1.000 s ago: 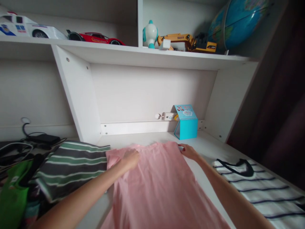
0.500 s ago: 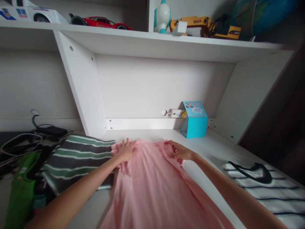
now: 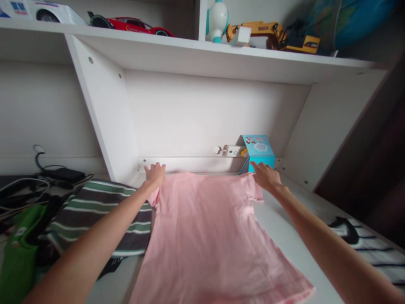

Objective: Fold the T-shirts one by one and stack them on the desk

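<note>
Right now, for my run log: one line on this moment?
left hand: on pink shirt corner | right hand: on other corner | shirt: flat on desk

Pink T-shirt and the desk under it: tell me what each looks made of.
Pink T-shirt: thin, soft knit fabric, probably cotton, matte; it drapes flat with faint creases under the left hand and right hand. Desk: white board, likely laminated wood, smooth and slightly glossy, with visible screw heads on the panels.

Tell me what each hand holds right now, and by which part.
Both are on the pink shirt: left hand at its far left shoulder corner, right hand at the far right one; finger closure unclear.
</note>
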Available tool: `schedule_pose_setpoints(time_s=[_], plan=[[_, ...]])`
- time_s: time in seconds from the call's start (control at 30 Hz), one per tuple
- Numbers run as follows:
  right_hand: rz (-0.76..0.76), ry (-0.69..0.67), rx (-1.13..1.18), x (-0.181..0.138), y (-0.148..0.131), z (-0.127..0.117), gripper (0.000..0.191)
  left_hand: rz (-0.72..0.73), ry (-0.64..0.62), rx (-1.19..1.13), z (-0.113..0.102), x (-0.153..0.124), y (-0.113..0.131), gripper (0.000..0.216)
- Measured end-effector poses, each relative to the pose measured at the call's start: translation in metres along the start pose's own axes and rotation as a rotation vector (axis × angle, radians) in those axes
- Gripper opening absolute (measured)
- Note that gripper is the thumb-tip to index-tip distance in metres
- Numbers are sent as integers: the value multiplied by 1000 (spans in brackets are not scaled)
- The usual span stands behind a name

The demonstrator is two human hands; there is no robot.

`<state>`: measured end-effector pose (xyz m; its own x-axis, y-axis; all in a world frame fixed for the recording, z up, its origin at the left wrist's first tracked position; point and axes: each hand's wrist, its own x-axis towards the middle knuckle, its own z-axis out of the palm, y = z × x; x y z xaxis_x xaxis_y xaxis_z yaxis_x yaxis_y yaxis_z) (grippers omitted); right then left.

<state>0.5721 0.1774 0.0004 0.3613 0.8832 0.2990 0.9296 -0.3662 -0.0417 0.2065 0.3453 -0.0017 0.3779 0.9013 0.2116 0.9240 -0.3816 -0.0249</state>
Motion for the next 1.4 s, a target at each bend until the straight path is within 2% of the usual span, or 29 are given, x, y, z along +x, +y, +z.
schedule_pose_setpoints(time_s=[0.1, 0.17, 0.23, 0.3, 0.4, 0.53, 0.67, 0.77, 0.87, 0.93, 1.0, 1.1, 1.23, 1.33, 1.4], plan=[[-128, -67, 6, -15, -20, 29, 46, 203, -50, -14, 21, -11, 26, 36], [-250, -156, 37, -33, -33, 50, 49, 356, -144, -66, 41, -26, 40, 40], [-323, -234, 69, -56, -41, 69, 56, 433, -240, -118, 59, -41, 46, 50], [-319, -273, 93, -77, -44, 83, 59, 382, -290, -138, 71, -53, 44, 61], [-248, -275, 116, -101, -41, 91, 63, 209, -274, -110, 78, -59, 28, 71], [-184, -278, 133, -112, -33, 84, 65, 25, -282, -90, 73, -53, 8, 80], [-141, -279, 122, -116, -37, 72, 64, -11, -235, -10, 58, -62, 17, 70], [-145, -276, 111, -132, -48, 60, 68, 128, -233, -24, 45, -93, 37, 64], [-287, -332, 168, -166, -55, 47, 67, 385, -283, -138, 37, -145, 51, 69], [-388, -363, 230, -191, -53, 43, 63, 489, -284, -189, 35, -179, 52, 69], [-401, -324, 257, -212, -47, 41, 60, 509, -243, -207, 36, -204, 48, 65], [-322, -240, 201, -233, -32, 42, 59, 472, -196, -210, 34, -221, 43, 61], [-251, -253, 127, -250, -12, 44, 60, 484, -301, -203, 19, -232, 44, 67], [-204, -191, 118, -264, -1, 46, 58, 507, -396, -215, 9, -248, 46, 70], [-163, -156, 119, -272, 1, 46, 58, 505, -405, -222, 7, -257, 48, 67]])
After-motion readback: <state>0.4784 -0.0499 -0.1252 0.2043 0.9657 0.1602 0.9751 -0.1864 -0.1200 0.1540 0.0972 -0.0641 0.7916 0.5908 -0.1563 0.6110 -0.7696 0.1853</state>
